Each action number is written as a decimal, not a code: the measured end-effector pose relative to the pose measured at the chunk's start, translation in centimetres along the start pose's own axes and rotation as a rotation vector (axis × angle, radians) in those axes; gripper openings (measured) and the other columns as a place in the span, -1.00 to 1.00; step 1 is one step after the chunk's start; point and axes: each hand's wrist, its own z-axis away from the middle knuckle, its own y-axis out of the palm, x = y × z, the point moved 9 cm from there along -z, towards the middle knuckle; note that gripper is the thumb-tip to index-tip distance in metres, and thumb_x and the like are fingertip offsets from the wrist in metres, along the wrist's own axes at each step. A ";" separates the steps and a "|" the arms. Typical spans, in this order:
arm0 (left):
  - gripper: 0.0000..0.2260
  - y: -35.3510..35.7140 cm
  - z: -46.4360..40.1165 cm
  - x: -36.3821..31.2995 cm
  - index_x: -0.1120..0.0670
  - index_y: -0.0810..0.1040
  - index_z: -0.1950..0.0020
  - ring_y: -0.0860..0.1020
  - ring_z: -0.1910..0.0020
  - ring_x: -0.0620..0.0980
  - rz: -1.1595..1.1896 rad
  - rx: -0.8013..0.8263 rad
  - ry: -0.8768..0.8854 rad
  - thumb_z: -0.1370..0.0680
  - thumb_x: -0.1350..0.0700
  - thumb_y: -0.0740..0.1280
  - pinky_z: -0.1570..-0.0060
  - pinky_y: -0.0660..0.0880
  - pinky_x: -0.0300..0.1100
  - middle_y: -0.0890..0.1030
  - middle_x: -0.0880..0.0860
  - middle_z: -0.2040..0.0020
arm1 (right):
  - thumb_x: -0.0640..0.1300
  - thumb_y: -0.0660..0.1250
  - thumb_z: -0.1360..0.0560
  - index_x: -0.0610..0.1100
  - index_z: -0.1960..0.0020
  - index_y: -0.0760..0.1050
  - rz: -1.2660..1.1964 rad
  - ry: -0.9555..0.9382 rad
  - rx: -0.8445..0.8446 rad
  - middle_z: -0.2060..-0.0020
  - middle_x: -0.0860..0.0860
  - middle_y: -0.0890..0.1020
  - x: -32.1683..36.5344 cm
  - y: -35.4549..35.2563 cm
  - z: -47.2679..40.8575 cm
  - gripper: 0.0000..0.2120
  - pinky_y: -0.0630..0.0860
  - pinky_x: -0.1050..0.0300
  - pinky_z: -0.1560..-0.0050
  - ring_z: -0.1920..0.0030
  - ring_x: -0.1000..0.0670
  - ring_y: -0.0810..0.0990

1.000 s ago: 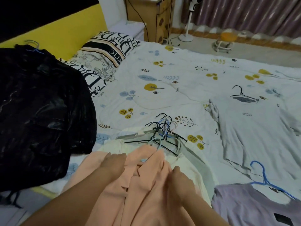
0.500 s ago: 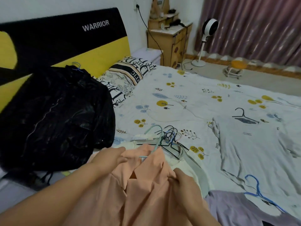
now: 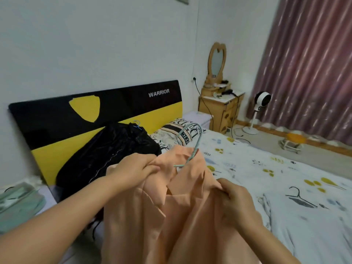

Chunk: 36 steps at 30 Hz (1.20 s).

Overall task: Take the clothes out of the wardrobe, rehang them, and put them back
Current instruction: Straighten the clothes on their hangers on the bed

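Left hand (image 3: 137, 168) and right hand (image 3: 236, 199) each grip a shoulder of the peach shirt (image 3: 171, 216) on its hanger (image 3: 192, 143), held above the bed (image 3: 285, 187).

Open bedsheet (image 3: 247, 164) ahead and right, passable. Blocked left by black jacket (image 3: 106, 157) against headboard (image 3: 57, 119). Pillow (image 3: 182, 132) beyond it. Black hanger (image 3: 298, 197) flat on the sheet at right. Peach shirt (image 3: 171, 216) filling the near middle.
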 end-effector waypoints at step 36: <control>-0.63 -21.8 -15.4 16.5 -0.01 0.26 0.40 0.55 0.13 0.13 -0.168 -0.410 0.296 -0.47 -0.24 0.09 0.28 0.22 -0.14 0.62 0.08 0.22 | 0.10 0.12 -0.58 0.01 0.39 0.23 0.418 0.079 -0.578 0.23 -0.01 0.46 21.6 -4.8 -21.8 -0.61 0.34 -0.05 0.07 0.02 -0.23 0.49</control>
